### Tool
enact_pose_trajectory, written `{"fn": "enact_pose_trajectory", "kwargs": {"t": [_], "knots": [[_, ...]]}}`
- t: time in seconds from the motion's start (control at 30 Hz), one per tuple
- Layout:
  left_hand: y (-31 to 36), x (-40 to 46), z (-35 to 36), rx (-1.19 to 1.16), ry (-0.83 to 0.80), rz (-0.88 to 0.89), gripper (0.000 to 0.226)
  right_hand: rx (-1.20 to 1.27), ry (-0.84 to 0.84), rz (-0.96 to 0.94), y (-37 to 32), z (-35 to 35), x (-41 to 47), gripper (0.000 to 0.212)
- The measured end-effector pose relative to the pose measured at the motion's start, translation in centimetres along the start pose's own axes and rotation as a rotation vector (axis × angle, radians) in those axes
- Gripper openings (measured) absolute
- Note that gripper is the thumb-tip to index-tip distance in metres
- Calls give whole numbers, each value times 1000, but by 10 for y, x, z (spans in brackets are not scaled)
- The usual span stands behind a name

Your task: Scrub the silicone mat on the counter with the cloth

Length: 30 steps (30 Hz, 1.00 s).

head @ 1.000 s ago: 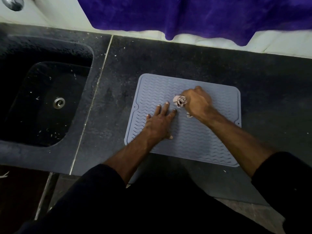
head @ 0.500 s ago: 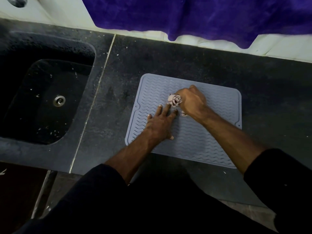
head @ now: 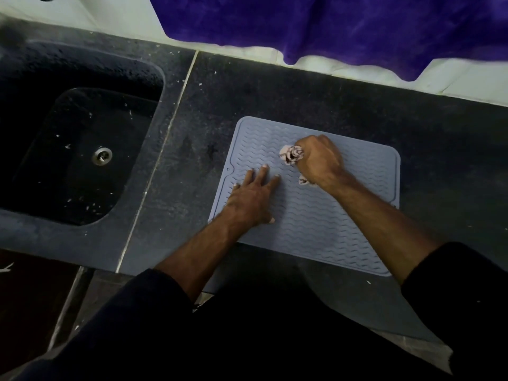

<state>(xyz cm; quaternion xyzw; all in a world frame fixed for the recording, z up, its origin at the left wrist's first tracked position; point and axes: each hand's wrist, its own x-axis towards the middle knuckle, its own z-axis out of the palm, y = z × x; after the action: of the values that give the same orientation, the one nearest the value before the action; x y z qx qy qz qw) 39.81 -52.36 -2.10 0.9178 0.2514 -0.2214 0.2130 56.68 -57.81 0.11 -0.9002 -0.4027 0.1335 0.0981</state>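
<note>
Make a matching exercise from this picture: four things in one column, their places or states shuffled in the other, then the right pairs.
Things:
1. cloth
2. left hand
3. mat
4. sink

Places or states:
A. flat on the counter, under both hands
B. bunched in the right hand
C. sunk in the counter, left of the mat
D. fingers spread, pressing the mat's left part

Pairs: 1-B, 2-D, 3-A, 4-C
</note>
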Motion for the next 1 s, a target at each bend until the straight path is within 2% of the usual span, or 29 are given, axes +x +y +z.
{"fn": "enact_pose_trajectory", "kwargs": {"t": [0.1, 0.2, 0.47, 0.57, 0.7, 0.77, 0.9, 1.0], "knots": [[5, 0, -3, -10, -15, -13, 115, 42, 16, -113, -30, 8, 11, 11], [8, -3, -7, 5, -25, -14, 115, -6, -48, -196, -55, 20, 20, 18], [10, -6, -10, 9, -50, -18, 110, -155, -31, -105, -11, 18, 12, 11], [10, -5, -9, 5, -54, -24, 110, -137, -44, -51, 1, 10, 10, 9], [11, -5, -10, 6, -63, -22, 111, -32, -58, -145, -15, 8, 19, 7], [12, -5, -11, 3, -62, -18, 113, -39, -71, -187, -27, 15, 21, 15], [10, -5, -11, 16, -59, -14, 112, -113, -102, -148, -22, 21, 13, 32], [9, -5, -10, -2, -63, -18, 111, -136, -88, -91, 0, 13, 4, 27]]}}
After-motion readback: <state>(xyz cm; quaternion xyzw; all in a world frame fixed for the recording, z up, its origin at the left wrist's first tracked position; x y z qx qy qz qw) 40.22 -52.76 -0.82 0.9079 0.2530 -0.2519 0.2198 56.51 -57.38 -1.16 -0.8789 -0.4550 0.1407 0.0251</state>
